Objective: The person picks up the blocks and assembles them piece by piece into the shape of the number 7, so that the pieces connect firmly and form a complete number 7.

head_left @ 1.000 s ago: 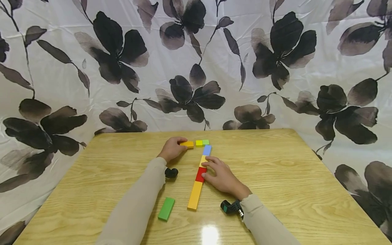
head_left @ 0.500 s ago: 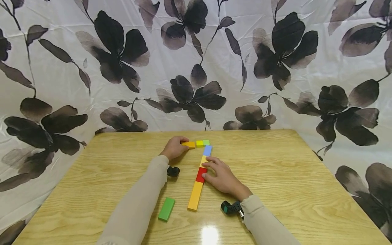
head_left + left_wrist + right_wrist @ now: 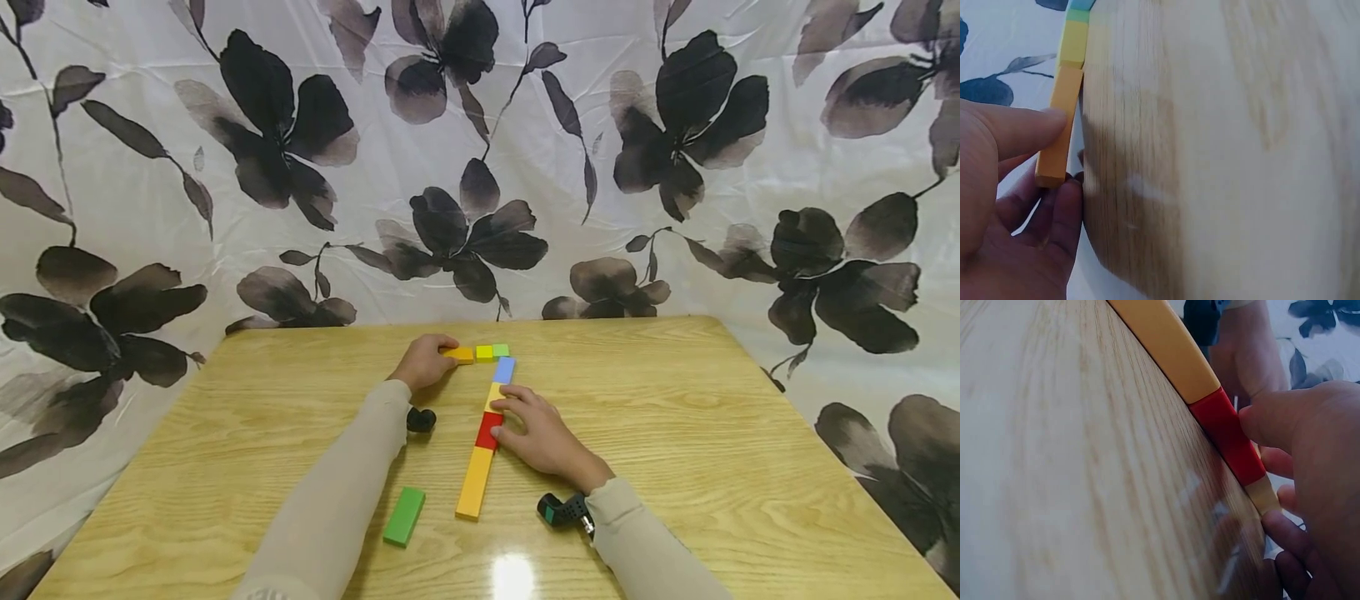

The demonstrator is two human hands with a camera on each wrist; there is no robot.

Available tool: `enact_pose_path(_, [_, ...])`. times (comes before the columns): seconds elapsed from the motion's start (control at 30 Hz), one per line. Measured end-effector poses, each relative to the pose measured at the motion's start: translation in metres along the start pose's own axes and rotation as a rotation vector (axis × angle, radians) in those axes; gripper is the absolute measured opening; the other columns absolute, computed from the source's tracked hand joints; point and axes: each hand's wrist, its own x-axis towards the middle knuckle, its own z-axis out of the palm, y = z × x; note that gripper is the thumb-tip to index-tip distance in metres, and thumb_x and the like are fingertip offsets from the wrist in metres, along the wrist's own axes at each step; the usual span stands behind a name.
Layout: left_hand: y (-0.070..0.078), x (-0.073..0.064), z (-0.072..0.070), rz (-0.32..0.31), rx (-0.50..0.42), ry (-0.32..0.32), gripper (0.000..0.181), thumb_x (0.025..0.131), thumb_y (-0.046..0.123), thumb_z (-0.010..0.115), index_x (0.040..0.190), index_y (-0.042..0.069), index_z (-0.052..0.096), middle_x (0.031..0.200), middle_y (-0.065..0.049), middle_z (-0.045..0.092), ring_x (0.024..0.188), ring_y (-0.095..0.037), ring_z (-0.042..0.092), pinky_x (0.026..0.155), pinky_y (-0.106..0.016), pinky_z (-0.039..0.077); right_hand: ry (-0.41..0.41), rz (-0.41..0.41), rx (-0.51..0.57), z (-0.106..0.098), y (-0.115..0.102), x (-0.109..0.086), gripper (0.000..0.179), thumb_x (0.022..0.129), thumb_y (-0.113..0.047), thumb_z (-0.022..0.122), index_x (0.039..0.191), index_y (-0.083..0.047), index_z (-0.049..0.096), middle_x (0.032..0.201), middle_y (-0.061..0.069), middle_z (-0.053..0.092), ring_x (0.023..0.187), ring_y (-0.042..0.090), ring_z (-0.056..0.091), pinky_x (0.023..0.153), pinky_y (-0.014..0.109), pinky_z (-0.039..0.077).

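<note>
Near the table's far edge, my left hand (image 3: 423, 364) pinches an orange block (image 3: 461, 356) between thumb and fingers. In the left wrist view the thumb lies on this orange block (image 3: 1060, 128). Its far end is close to a small yellow block (image 3: 484, 353), which adjoins a light green block (image 3: 501, 351). My right hand (image 3: 543, 435) rests beside a row of blocks, its fingers loosely bent. Its thumb touches the red block (image 3: 487, 432) and its fingertips reach the pale yellow block (image 3: 492, 400). A blue block (image 3: 505, 369) and a longer yellow-orange block (image 3: 474, 485) end the row.
A separate green block (image 3: 404, 517) lies flat on the wooden table (image 3: 675, 467), between the left forearm and the row. A floral cloth (image 3: 480, 158) hangs behind the table's far edge. Dark devices sit on both wrists.
My left hand slid the orange block slightly right, toward the small yellow block. The right hand stays in place by the row. The head view shifted slightly.
</note>
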Motion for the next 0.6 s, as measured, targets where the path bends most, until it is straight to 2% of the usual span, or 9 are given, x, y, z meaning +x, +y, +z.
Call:
enact_pose_path(0.37, [0.0025, 0.0002, 0.003, 0.031, 0.021, 0.015, 0.034, 0.094, 0.008, 0.069, 0.127, -0.001, 0.067, 0.131, -0.016, 0.063, 0.125, -0.032, 0.054, 0.108, -0.042, 0.039, -0.008, 0.005, -0.014, -0.0018, -0.0001, 0.0006, 0.043, 0.1, -0.034, 0.063, 0.138, -0.015, 0.061, 0.155, 0.006, 0.04, 0.142, 0.031, 0.034, 0.108, 0.06, 0.027])
enact_pose_path(0.6, [0.0033, 0.0, 0.0058, 0.005, 0.017, 0.003, 0.035, 0.094, 0.009, 0.069, 0.128, 0.0, 0.067, 0.133, -0.015, 0.062, 0.127, -0.031, 0.052, 0.11, -0.042, 0.037, -0.02, 0.011, -0.006, -0.0019, 0.0005, 0.0009, 0.043, 0.1, -0.034, 0.063, 0.138, -0.015, 0.061, 0.155, 0.006, 0.039, 0.143, 0.031, 0.034, 0.107, 0.059, 0.028])
